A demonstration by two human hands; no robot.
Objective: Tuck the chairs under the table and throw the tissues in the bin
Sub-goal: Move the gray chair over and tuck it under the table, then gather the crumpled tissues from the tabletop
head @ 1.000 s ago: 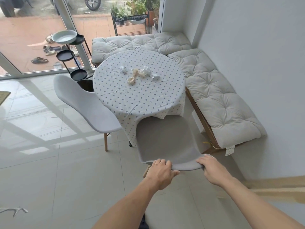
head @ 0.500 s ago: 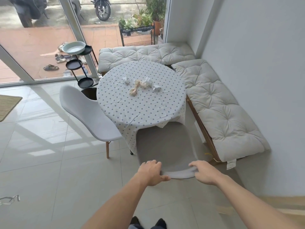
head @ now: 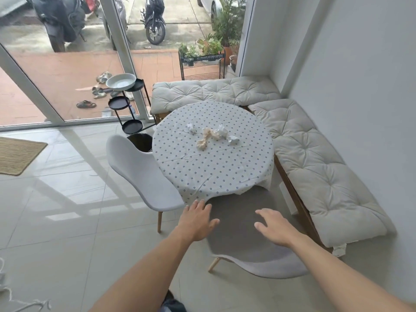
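Observation:
A round table (head: 213,167) with a dotted cloth stands in the corner. Several crumpled tissues (head: 209,137) lie near its middle. The near grey chair (head: 243,239) has its seat partly under the table's front edge, its back towards me. My left hand (head: 198,219) hovers open over the chair's left side. Over its right side my right hand (head: 274,228) is open too, fingers spread, holding nothing. A second grey chair (head: 144,174) stands at the table's left, pulled out. A black bin (head: 140,141) sits behind it on the floor.
Cushioned benches (head: 315,172) line the wall to the right and behind the table. A black tiered stand (head: 126,104) with a white bowl stands by the glass doors. A woven mat (head: 18,154) lies at the far left on the tiled floor.
Both hands have let go of the near chair's back and now hover open above it. The chair has slid further towards the table.

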